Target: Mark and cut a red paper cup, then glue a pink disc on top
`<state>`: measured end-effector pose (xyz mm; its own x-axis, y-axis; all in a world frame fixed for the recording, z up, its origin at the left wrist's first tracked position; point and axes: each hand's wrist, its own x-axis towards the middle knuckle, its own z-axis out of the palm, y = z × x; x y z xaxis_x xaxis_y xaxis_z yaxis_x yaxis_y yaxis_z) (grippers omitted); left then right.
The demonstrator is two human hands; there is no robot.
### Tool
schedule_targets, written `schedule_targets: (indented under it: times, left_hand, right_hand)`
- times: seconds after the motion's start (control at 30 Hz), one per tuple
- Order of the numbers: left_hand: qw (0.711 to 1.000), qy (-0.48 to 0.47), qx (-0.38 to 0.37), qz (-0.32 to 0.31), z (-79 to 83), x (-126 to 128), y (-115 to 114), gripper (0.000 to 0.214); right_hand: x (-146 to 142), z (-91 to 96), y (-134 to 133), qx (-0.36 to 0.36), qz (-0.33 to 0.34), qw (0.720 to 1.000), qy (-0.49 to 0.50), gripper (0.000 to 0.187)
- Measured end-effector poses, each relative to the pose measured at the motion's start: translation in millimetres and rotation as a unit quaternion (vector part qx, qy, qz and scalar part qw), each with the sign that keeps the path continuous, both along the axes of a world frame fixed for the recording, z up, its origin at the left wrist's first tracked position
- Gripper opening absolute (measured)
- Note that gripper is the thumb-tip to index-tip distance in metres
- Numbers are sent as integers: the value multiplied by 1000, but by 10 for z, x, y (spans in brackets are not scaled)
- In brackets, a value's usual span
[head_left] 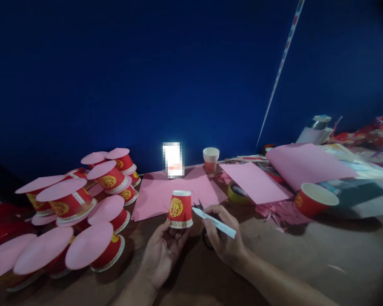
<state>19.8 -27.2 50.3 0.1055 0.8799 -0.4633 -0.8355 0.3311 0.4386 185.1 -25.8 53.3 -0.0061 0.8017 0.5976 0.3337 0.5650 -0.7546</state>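
A red paper cup [183,208] with a yellow emblem is upside down in my left hand [166,248], whose fingers support its rim from below. My right hand [225,233] grips a white tube-shaped pen [220,226] between thumb and fingers. The pen's tip points left and reaches close to the cup's side; whether it touches I cannot tell. Behind my right fingers, a pair of dark scissors [200,205] shows in part. Pink paper sheets [156,193] lie on the table just beyond the cup.
Several upturned red cups topped with pink discs [89,246] are stacked at the left. Stacked white cups [211,159] stand at the back. To the right are a tape roll [238,193], more pink paper [306,163], pink scraps [279,212] and an open red cup [315,199]. A blue wall [147,76] rises behind.
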Motion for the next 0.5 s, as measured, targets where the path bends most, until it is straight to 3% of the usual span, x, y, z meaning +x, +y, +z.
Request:
schedule_targets:
  times: [0.1, 0.23, 0.5]
  left_hand:
    - [1000, 0, 1, 8, -8, -22, 13, 16]
    - [1000, 0, -12, 25, -51, -45, 29, 17]
    - [1000, -17, -4, 21, -81, -42, -1, 18]
  right_hand:
    - [11, -11, 3, -16, -5, 1000, 13, 8]
    - [8, -31, 23, -26, 40, 998, 33, 21]
    - [-40, -76, 45, -49, 37, 997, -38, 33]
